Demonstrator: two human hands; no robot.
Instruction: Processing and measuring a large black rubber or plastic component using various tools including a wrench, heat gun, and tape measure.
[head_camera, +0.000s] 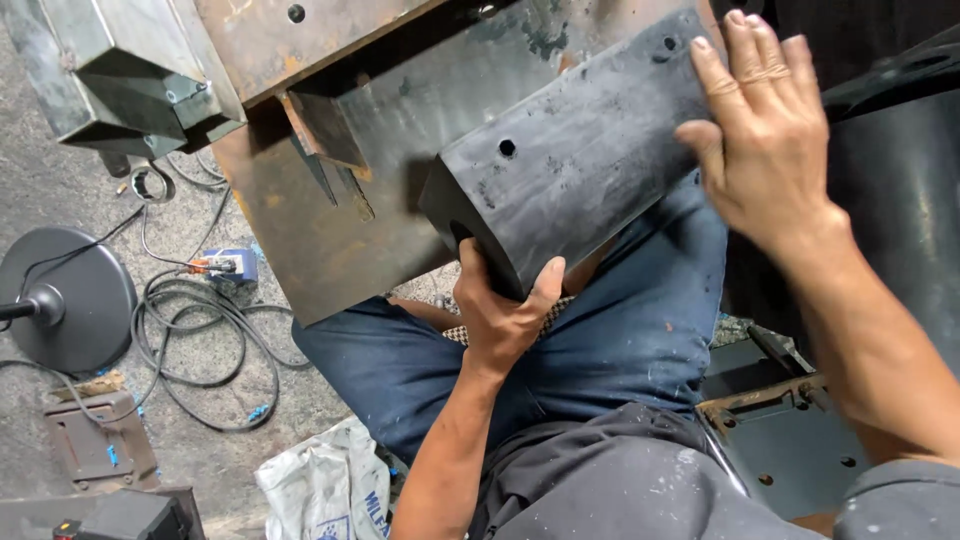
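A thick black rectangular block (575, 150) with small round holes in its top face lies tilted across my lap, against a rusty steel plate (330, 230). My left hand (505, 305) grips the block's near lower end from underneath, thumb up on its side. My right hand (760, 130) lies flat on the block's far upper end, fingers together and stretched out. My legs in blue trousers (600, 350) are under the block.
A rusty steel structure with a grey box section (130, 70) stands at the top left. On the concrete floor lie coiled black cables (190, 330), a round black stand base (65, 295), a white sack (325, 490). A dark metal frame (790, 430) sits at right.
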